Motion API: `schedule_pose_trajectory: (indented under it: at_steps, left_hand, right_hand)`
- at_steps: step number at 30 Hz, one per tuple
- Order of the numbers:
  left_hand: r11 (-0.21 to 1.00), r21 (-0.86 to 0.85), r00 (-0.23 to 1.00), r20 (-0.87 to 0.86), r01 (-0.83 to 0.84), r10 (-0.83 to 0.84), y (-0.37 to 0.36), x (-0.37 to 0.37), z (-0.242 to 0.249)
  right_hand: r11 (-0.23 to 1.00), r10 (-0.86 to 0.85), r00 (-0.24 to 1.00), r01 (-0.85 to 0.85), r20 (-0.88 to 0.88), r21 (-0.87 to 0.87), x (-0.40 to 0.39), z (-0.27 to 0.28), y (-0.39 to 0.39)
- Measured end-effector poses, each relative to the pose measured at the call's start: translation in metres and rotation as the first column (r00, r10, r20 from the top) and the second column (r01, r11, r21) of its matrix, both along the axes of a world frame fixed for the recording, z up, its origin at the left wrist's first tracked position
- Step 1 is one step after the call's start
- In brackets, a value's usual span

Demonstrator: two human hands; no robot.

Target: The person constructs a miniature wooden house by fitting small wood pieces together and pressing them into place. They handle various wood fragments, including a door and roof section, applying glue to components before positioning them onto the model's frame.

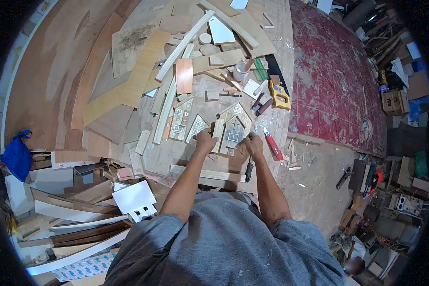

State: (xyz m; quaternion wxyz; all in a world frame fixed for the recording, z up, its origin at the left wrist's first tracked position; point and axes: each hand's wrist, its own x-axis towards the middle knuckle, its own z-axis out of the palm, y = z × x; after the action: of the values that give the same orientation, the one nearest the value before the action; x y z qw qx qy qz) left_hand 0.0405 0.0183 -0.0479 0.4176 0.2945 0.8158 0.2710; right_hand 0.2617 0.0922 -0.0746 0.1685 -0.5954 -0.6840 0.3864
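A small wooden house front [234, 125] with a pitched roof outline and white-framed windows lies on the worktable in front of me. My left hand [206, 141] is closed at its left side, fingers on the pale wood strip there. At its lower right edge, my right hand [254, 144] pinches the wood. Left of it lie a smaller house piece [197, 126] with white windows, close to my left hand, and a taller house piece [180, 119]. Just right of my right hand rests a red utility knife [273, 146]. My fingertips are partly hidden.
A yellow-handled saw [280, 97] lies at the table's right edge. Behind the house pieces stands a tub [241, 70] with a brush-like stick. Wood strips [185, 45] and plywood offcuts [148, 62] cover the back. A white model house [134, 199] sits lower left.
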Motion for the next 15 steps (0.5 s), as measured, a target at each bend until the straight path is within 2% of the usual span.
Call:
schedule_pose_trajectory:
  at_steps: [4, 6, 7, 9, 11, 13, 14, 15]
  left_hand:
    - [0.999, 0.008, 0.999, -0.007, 0.037, -0.037, -0.001, -0.001, 0.001]
    - [0.999, 0.020, 0.999, -0.002, 0.035, -0.035, 0.000, -0.001, -0.002]
    - [0.999, 0.029, 0.999, 0.003, 0.036, -0.036, -0.002, 0.000, -0.001]
    - [0.998, 0.043, 0.999, -0.003, 0.034, -0.034, -0.006, 0.000, 0.010]
    - [0.998, 0.053, 0.999, -0.008, 0.033, -0.033, -0.013, -0.004, 0.023]
    - [0.956, 0.055, 0.937, -0.222, 0.290, -0.271, -0.027, -0.009, 0.033]
    - [0.955, 0.055, 0.936, -0.221, 0.291, -0.273, -0.034, -0.011, 0.040]
    - [0.847, 0.132, 0.801, -0.425, 0.516, -0.422, -0.043, -0.011, 0.054]
  right_hand:
    - [0.999, 0.038, 0.999, -0.038, 0.006, -0.016, 0.002, 0.003, 0.000]
    - [0.999, 0.012, 0.999, -0.013, 0.031, 0.036, 0.002, 0.002, -0.003]
    - [0.999, 0.010, 0.999, -0.011, 0.034, 0.032, -0.002, 0.015, -0.012]
    - [0.919, -0.177, 0.981, 0.137, 0.076, 0.369, -0.014, 0.048, -0.035]
    - [0.928, -0.138, 0.990, 0.122, 0.021, 0.352, -0.021, 0.066, -0.063]
    - [0.943, 0.197, 0.979, -0.206, 0.060, 0.260, -0.025, 0.070, -0.091]
    - [0.944, 0.195, 0.979, -0.204, 0.061, 0.260, -0.030, 0.072, -0.101]
    - [0.957, 0.217, 0.973, -0.228, 0.078, 0.180, -0.034, 0.073, -0.111]
